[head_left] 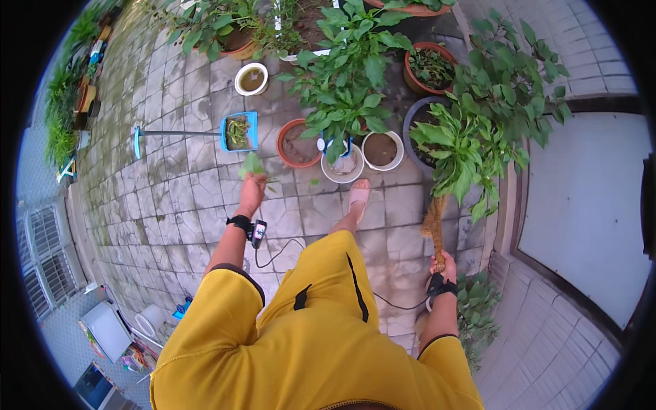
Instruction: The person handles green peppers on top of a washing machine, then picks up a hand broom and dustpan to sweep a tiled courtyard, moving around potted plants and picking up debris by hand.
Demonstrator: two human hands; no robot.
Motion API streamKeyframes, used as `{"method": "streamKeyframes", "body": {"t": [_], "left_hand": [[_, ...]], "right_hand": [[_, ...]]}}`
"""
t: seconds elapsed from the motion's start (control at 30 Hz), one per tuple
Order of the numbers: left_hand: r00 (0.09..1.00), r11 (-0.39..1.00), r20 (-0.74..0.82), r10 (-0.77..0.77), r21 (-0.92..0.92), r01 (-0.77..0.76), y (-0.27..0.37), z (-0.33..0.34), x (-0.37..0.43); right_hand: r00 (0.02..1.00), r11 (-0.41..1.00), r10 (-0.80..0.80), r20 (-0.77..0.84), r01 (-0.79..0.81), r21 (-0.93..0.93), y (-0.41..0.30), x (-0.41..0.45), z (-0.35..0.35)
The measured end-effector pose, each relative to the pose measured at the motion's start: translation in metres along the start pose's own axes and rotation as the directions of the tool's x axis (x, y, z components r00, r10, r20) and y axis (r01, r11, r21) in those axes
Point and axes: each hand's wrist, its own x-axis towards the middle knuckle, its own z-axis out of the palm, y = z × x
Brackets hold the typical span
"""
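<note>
Green leaves (pixel 252 164) are pinched in the fingers of my left hand (pixel 252 190), which is held out in front on the left. Just beyond that hand sits a blue long-handled dustpan (pixel 253 132) with plant clippings (pixel 237 132) in it. Its dark handle (pixel 179 133) stretches left to a blue grip. On the right, my right hand (pixel 445 265) grasps a short straw hand broom (pixel 435 225) by its handle. The broom's bristles point forward, close below a leafy potted plant (pixel 456 136). A loose green leaf (pixel 314 181) lies on the paving between my hands.
Ahead stand a terracotta pot of soil (pixel 298 143), a white bucket (pixel 342 174), a white pot of soil (pixel 382 151) and tall green plants (pixel 353 77). A white tub of murky liquid (pixel 251 79) is farther off. At right are a wall and a pale panel (pixel 584 205).
</note>
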Motion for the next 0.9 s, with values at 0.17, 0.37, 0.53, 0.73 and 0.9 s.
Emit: {"method": "streamKeyframes", "body": {"t": [0.17, 0.37, 0.53, 0.73, 0.9], "left_hand": [[0.990, 0.995, -0.111, 0.084, 0.054, -0.079, -0.056, -0.036, 0.002], [0.992, 0.994, -0.126, 0.030, 0.105, -0.017, -0.097, -0.070, 0.029], [0.995, 0.997, -0.098, -0.022, 0.066, 0.029, -0.145, -0.070, 0.078], [0.998, 0.989, 0.051, 0.040, 0.140, -0.047, -0.206, -0.039, 0.151], [0.984, 0.916, 0.174, 0.029, 0.389, -0.096, -0.266, 0.000, 0.214]], "right_hand": [[0.997, 0.997, 0.072, 0.028, -0.071, -0.036, 0.063, -0.037, -0.005], [0.995, 0.996, 0.079, 0.055, -0.081, 0.038, 0.140, -0.054, -0.006], [1.000, 0.998, 0.004, -0.024, -0.005, -0.057, 0.187, -0.072, 0.028], [0.984, 0.989, 0.145, -0.103, -0.145, 0.010, 0.230, -0.069, 0.069], [0.983, 0.990, 0.132, -0.130, -0.126, 0.054, 0.241, -0.075, 0.130]]}}
